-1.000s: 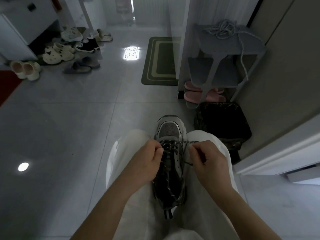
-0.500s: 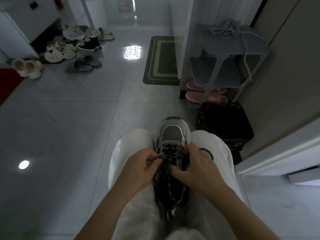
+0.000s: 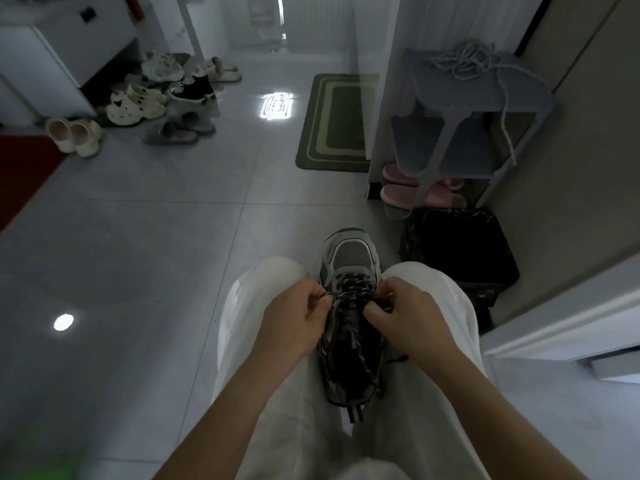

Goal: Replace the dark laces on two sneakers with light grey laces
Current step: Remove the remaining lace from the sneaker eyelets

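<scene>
Grey tiles (image 3: 156, 237) surround the sneaker (image 3: 349, 258), left hand (image 3: 294, 323) and right hand (image 3: 412, 320) each pinching its dark lace (image 3: 353, 294), black bin (image 3: 460, 254) beside.

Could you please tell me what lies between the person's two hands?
In the head view, the laced middle of the sneaker, crossed by the dark lace, lies between the left hand and the right hand; both hands pinch that lace.

Head-worn, forward and down, seemingly near

Dim, bluish indoor light, glare patches on glossy floor (image 3: 138, 220), wide-angle bending at edges, soft detail
</scene>
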A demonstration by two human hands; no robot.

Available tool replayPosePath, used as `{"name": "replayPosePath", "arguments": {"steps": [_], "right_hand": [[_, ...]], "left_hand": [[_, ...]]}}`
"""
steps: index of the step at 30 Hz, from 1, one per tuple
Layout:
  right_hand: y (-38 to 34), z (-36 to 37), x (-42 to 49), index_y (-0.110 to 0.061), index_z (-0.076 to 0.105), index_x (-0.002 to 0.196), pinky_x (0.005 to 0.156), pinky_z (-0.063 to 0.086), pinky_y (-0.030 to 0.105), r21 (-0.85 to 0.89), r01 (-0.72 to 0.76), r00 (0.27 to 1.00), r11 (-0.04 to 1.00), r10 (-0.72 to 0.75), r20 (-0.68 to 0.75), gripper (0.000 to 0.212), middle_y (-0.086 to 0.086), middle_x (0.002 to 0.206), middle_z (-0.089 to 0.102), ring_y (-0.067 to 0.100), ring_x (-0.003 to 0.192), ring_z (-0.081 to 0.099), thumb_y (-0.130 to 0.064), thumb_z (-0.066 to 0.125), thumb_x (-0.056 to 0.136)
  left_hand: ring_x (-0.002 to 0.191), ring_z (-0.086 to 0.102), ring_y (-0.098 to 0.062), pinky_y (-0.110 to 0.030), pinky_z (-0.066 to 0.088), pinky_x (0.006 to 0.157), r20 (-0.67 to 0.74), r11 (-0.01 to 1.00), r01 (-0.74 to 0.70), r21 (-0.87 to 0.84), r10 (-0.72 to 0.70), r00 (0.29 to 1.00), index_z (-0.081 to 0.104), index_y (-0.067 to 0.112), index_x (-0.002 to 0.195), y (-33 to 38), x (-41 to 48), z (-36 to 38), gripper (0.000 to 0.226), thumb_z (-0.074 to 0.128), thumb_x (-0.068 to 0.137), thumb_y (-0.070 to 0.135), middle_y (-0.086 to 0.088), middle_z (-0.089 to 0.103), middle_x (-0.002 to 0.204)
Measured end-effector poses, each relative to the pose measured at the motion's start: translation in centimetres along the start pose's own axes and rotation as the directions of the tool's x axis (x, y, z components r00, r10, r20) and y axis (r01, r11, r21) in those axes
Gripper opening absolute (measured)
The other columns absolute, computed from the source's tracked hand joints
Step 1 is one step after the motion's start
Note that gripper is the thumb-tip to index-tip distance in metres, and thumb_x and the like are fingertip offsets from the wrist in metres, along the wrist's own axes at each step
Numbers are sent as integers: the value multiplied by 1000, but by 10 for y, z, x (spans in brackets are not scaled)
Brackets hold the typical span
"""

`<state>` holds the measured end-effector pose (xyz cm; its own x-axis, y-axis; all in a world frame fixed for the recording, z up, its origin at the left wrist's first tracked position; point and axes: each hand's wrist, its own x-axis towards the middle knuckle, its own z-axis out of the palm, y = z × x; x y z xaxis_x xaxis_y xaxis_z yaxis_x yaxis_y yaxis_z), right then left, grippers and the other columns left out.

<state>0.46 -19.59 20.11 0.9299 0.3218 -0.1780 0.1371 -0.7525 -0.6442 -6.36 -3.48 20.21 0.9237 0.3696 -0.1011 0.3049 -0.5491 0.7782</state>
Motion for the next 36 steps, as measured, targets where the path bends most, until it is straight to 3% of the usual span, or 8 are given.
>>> {"name": "replayPosePath", "arguments": {"steps": [8,12,18,22,25,30,32,36], "right_hand": [[-1,3,1,-23,56,82,62,46,26,6,-7,1000,1000,8,-11,12,-7,70,61,6,66,56,-35,59,83],[0,5,-1,-27,57,84,69,52,31,15,9,1000,1000,-8,-26,15,-9,75,65,7,71,60,-42,60,82],[2,-2,-3,-26,58,87,73,52,29,17,30,1000,999,-30,-8,32,-11,82,65,6,79,61,-57,61,77],[-1,-7,-4,-27,57,94,72,51,29,28,62,996,998,-60,-66,34,-11,88,61,7,80,59,-54,66,75],[-7,-5,-3,-26,57,93,69,49,28,25,150,978,988,-144,-147,28,-8,89,57,7,76,55,-47,67,78],[-5,0,-2,-22,60,88,68,46,21,95,135,979,986,-118,-165,8,-7,83,59,6,73,55,-30,61,87],[-1,1,-4,-22,61,89,65,41,11,126,117,984,985,-97,-149,4,-8,82,60,3,74,55,-24,58,89],[1,5,-8,-22,61,90,63,40,9,148,121,986,982,-101,-133,6,-9,80,60,4,73,56,-19,56,89]], "left_hand": [[74,64,-16,-45,56,71,-12,999,20,-45,-20,1000,54,30,77,-4,2,3,14,58,89,26,6,64,76],[75,60,-9,-36,53,74,-26,999,-48,7,48,999,55,23,82,-1,-1,2,9,55,92,22,7,62,77],[63,54,-3,-13,39,59,-64,979,-193,72,198,978,51,29,79,16,11,-11,15,54,90,20,11,57,67],[59,49,-3,-18,35,56,42,945,-268,189,265,963,52,32,79,31,23,-25,14,53,91,24,11,54,64],[64,54,-8,-22,42,62,85,974,-213,72,207,975,56,29,76,29,28,-24,15,59,89,22,7,60,70],[80,56,7,-6,41,69,172,983,28,-180,4,985,59,27,99,-2,9,-19,31,77,74,20,14,61,92],[84,56,4,-10,41,71,108,993,3,-118,10,994,60,33,92,-13,0,-11,26,76,76,22,17,61,92],[81,57,1,-14,43,69,-71,990,-130,-57,126,989,65,31,80,-17,-3,3,13,71,81,19,13,64,84]]}}
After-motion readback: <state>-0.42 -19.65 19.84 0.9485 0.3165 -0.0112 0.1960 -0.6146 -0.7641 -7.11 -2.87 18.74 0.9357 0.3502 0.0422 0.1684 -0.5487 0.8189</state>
